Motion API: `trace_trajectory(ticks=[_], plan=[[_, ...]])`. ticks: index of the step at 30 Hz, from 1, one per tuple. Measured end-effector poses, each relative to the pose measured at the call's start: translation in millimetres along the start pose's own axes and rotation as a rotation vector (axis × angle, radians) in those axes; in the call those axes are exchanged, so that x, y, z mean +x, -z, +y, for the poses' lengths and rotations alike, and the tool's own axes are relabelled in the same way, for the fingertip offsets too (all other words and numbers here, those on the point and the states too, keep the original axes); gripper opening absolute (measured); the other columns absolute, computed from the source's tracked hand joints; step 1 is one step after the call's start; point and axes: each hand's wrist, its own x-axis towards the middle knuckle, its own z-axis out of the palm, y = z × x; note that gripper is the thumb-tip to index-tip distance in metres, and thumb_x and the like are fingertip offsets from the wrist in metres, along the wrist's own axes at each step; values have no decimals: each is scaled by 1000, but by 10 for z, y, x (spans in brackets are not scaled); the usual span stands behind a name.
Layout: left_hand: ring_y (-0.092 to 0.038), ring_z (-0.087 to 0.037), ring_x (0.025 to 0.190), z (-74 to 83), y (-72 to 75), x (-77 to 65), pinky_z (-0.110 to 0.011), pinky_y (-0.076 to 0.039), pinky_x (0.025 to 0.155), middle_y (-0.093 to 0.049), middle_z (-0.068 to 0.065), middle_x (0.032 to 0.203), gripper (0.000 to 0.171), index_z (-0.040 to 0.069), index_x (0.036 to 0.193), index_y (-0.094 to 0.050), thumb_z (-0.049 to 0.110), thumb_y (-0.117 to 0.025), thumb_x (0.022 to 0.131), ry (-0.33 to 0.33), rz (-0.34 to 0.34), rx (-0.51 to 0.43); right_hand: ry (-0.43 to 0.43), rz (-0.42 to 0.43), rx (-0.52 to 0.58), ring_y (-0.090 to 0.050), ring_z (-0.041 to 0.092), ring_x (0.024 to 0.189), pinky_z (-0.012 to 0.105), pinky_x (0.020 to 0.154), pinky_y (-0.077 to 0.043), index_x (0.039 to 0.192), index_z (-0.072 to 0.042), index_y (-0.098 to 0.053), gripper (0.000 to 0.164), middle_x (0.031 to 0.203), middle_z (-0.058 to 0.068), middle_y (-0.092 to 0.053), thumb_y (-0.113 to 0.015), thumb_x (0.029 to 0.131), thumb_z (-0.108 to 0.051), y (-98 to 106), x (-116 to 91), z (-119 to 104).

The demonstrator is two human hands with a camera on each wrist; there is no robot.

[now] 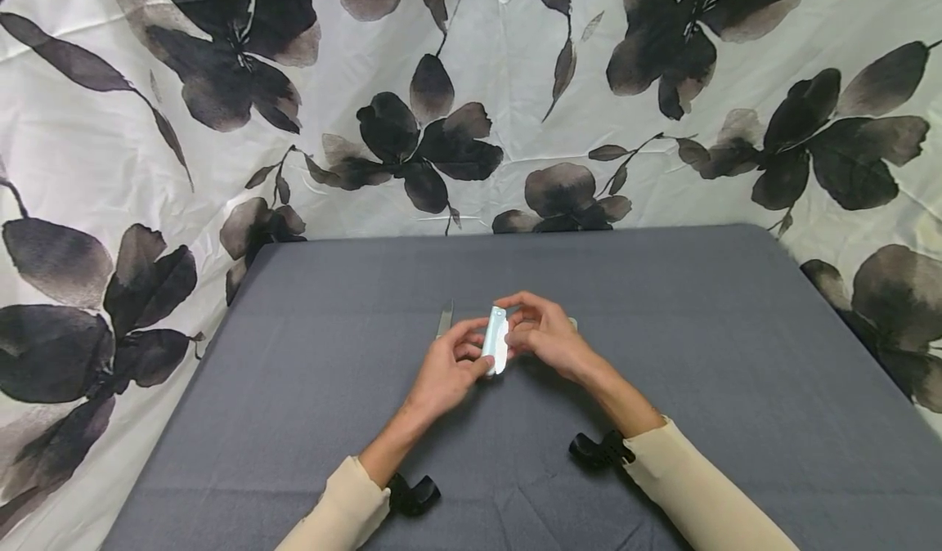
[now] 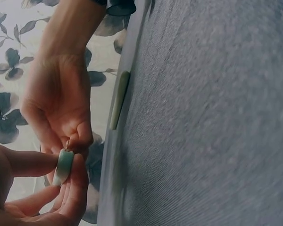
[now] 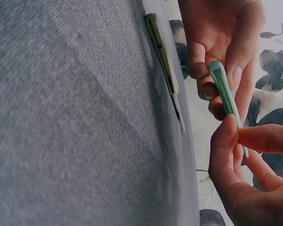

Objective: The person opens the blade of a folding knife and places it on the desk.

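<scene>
A folding knife (image 1: 494, 340) with a pale blue-green handle is held upright between both hands above the table. My left hand (image 1: 447, 371) grips the handle between thumb and fingers. From the other side, my right hand (image 1: 548, 338) pinches its edge, where a white part shows. The right wrist view shows the slotted handle (image 3: 220, 80) and the right thumb and finger closing on its narrow end. On the table behind the left hand lies a knife, its blade (image 1: 446, 320) pointing away; its green handle (image 3: 161, 49) shows in the right wrist view.
A grey cloth covers the table (image 1: 338, 289). Another green object (image 2: 120, 101) lies near the right hand, mostly hidden in the head view. A white curtain (image 1: 545, 134) with dark flowers hangs behind the table. Black wrist mounts (image 1: 414, 495) sit below both sleeves.
</scene>
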Motion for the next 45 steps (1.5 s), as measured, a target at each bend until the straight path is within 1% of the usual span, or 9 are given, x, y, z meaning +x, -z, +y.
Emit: trace_trajectory(ticks=[5, 11, 16, 20, 24, 28, 36, 42, 45], plan=[[-69, -17, 88, 16, 23, 2, -22, -54, 69, -68, -23, 119, 53, 4, 144, -59, -4, -69, 92, 20, -19, 14, 0, -18, -18, -69, 17, 77, 34, 71, -62, 143, 8, -52, 55, 105, 27, -63, -61, 89, 10, 38, -6, 9], [-69, -16, 89, 23, 39, -14, -26, -56, 71, -68, -22, 120, 53, 4, 144, -59, -4, -69, 93, 31, -22, 20, -13, -28, -48, -68, 17, 80, 34, 74, -62, 143, 5, -53, 54, 105, 22, -66, -63, 90, 7, 61, -26, 8], [-68, -16, 89, 31, 28, -6, -22, -54, 70, -68, -22, 120, 54, 7, 145, -60, -4, -68, 92, 19, 21, 9, 6, 13, -99, -70, 16, 86, 39, 79, -63, 146, -4, -55, 51, 107, 19, -66, -63, 96, 1, 26, -44, -13], [-69, -15, 88, 54, 21, -3, -20, -52, 68, -68, -23, 120, 56, 5, 145, -59, -5, -69, 91, 3, 57, -3, 6, 41, -98, -70, 14, 86, 38, 80, -62, 148, -7, -54, 54, 106, 15, -65, -64, 96, 0, -14, -53, -26], [-69, -14, 89, 54, 13, 10, -19, -51, 68, -67, -24, 122, 57, 5, 145, -58, -6, -70, 91, -7, 94, -18, -10, 54, -54, -68, 12, 83, 33, 77, -61, 148, -5, -51, 58, 101, 10, -63, -67, 93, 3, -42, -69, -16], [-68, -11, 88, 60, 12, 16, -19, -51, 68, -67, -22, 122, 58, 7, 146, -58, -5, -70, 90, -3, 115, -13, -24, 70, -26, -68, 10, 81, 33, 77, -61, 145, 0, -51, 56, 100, 10, -66, -69, 92, 3, -60, -74, 24], [-69, -13, 88, 61, 14, -1, -20, -51, 67, -68, -21, 122, 59, 8, 145, -58, -5, -71, 90, 2, 123, -13, -22, 110, -30, -71, 11, 85, 39, 80, -62, 138, 2, -57, 47, 107, 19, -70, -71, 93, 0, -80, -93, 79], [-70, -14, 88, 44, 25, -8, -20, -52, 65, -68, -22, 121, 59, 7, 145, -58, -6, -72, 89, -1, 113, -29, -17, 120, -3, -71, 10, 84, 38, 79, -62, 137, 4, -58, 47, 104, 15, -70, -72, 92, 2, -94, -104, 89], [-71, -14, 87, 32, 32, -5, -21, -53, 65, -68, -23, 120, 59, 6, 145, -58, -7, -72, 89, -8, 104, -41, -14, 130, 11, -71, 10, 82, 35, 76, -62, 136, 4, -59, 46, 101, 12, -70, -72, 91, 4, -102, -100, 102]])
